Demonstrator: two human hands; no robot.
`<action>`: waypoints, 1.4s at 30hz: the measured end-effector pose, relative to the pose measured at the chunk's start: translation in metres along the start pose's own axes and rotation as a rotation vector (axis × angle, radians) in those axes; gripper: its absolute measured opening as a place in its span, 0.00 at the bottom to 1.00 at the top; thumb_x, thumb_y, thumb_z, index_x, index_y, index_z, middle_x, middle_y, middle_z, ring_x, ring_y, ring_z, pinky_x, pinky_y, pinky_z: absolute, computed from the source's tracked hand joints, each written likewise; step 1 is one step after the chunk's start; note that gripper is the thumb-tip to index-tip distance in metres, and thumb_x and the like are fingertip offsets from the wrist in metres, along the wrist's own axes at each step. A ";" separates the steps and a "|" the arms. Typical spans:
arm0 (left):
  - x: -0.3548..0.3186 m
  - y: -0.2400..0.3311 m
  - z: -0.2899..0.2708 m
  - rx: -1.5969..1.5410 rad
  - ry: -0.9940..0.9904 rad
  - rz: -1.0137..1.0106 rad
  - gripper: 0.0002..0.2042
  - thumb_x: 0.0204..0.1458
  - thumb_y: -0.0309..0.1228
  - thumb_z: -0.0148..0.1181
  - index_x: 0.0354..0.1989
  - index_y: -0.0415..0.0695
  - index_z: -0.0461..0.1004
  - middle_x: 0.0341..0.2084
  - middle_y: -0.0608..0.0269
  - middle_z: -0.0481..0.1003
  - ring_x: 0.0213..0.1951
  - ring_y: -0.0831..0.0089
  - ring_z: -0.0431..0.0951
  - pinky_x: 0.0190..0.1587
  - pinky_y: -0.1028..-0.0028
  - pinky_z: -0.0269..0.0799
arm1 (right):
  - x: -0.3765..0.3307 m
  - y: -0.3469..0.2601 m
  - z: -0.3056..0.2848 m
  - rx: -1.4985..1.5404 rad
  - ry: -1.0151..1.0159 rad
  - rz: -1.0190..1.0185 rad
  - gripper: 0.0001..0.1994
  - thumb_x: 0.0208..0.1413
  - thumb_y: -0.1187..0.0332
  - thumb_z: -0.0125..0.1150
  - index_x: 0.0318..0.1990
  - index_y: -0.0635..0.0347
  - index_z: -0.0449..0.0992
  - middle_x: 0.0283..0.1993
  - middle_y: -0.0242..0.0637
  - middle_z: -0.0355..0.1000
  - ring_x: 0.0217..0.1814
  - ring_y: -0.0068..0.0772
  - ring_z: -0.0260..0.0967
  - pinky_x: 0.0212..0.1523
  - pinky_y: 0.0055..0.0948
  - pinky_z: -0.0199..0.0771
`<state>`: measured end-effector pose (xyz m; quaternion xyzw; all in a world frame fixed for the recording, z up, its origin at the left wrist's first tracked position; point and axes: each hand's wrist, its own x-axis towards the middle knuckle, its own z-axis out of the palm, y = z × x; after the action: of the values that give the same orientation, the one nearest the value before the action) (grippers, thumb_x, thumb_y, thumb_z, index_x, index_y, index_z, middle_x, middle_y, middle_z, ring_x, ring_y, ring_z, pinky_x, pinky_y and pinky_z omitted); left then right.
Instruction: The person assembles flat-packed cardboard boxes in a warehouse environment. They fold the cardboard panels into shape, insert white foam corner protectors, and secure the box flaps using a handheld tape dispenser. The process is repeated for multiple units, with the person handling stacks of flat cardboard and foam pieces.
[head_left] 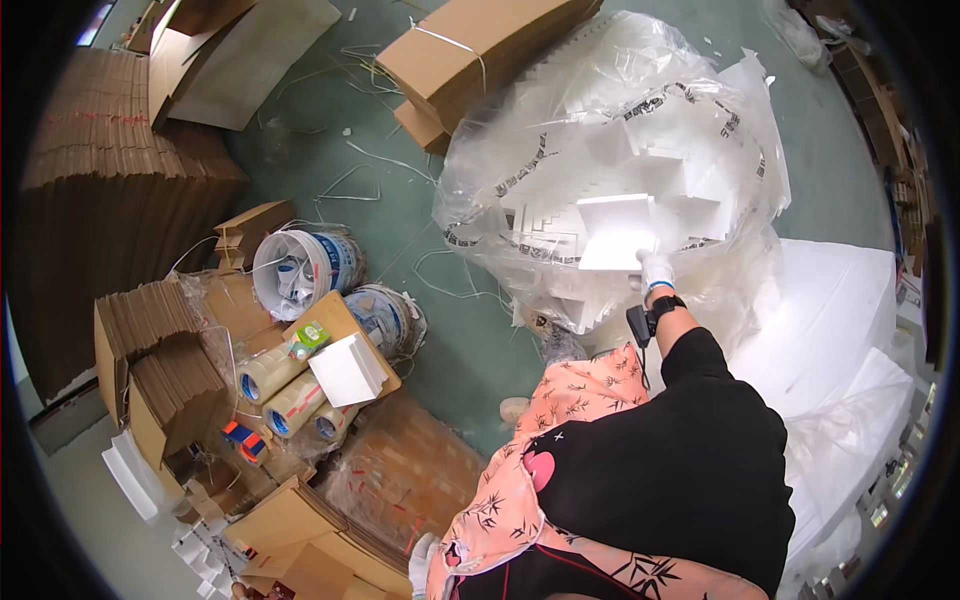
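Observation:
My right hand (655,270), in a white glove, is stretched forward over a large clear plastic bag (470,190) full of white foam pieces. Its fingers are closed on the near right corner of a white foam piece (612,228), which lies at the bag's mouth among the others. A dark band with a small black box is strapped round that wrist. My left hand (422,562), gloved in white too, hangs low beside the pink patterned apron (575,395); its fingers are too hidden to make out.
Brown cartons (470,60) tied with white strap stand beyond the bag. Flattened cardboard (120,170) is piled at left. Nearer are a white bucket (290,270), wide tape rolls (290,405) and another foam block (348,370). Loose straps (460,290) litter the green floor; large white foam (830,310) lies right.

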<state>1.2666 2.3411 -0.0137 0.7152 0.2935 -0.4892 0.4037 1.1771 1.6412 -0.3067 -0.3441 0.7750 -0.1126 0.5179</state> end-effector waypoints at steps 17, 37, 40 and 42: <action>-0.093 -0.070 -0.094 -0.674 0.586 0.950 0.40 0.52 0.31 0.68 0.70 0.35 0.51 0.62 0.53 0.67 0.62 0.63 0.69 0.64 0.69 0.64 | -0.690 0.155 0.150 -1.090 -2.216 -0.501 0.33 0.55 0.59 0.62 0.66 0.64 0.64 0.52 0.39 0.74 0.44 0.29 0.74 0.34 0.26 0.78; -0.284 -0.332 -0.183 -0.378 1.799 0.402 0.30 0.54 0.22 0.60 0.66 0.36 0.59 0.52 0.42 0.75 0.52 0.58 0.78 0.56 0.65 0.73 | -1.125 0.386 0.088 -0.841 -2.383 -2.462 0.31 0.50 0.57 0.66 0.60 0.64 0.69 0.52 0.52 0.75 0.55 0.49 0.74 0.56 0.38 0.73; -0.280 -0.349 -0.168 -0.619 1.621 0.255 0.18 0.59 0.24 0.55 0.57 0.33 0.70 0.42 0.49 0.79 0.43 0.66 0.81 0.50 0.69 0.77 | -1.132 0.451 0.139 -0.764 -1.963 -3.038 0.20 0.52 0.62 0.61 0.51 0.60 0.72 0.47 0.51 0.76 0.53 0.51 0.75 0.53 0.43 0.76; -0.280 -0.346 -0.156 -0.762 1.636 0.253 0.15 0.61 0.25 0.54 0.54 0.33 0.72 0.37 0.54 0.80 0.38 0.71 0.81 0.46 0.72 0.78 | -1.116 0.496 0.167 -0.826 -1.838 -3.236 0.18 0.51 0.66 0.60 0.50 0.60 0.72 0.46 0.51 0.75 0.51 0.51 0.75 0.50 0.42 0.77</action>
<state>0.9591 2.6422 0.1790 0.6842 0.5494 0.3487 0.3293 1.3701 2.7635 0.1663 0.6655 0.7434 0.0628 -0.0218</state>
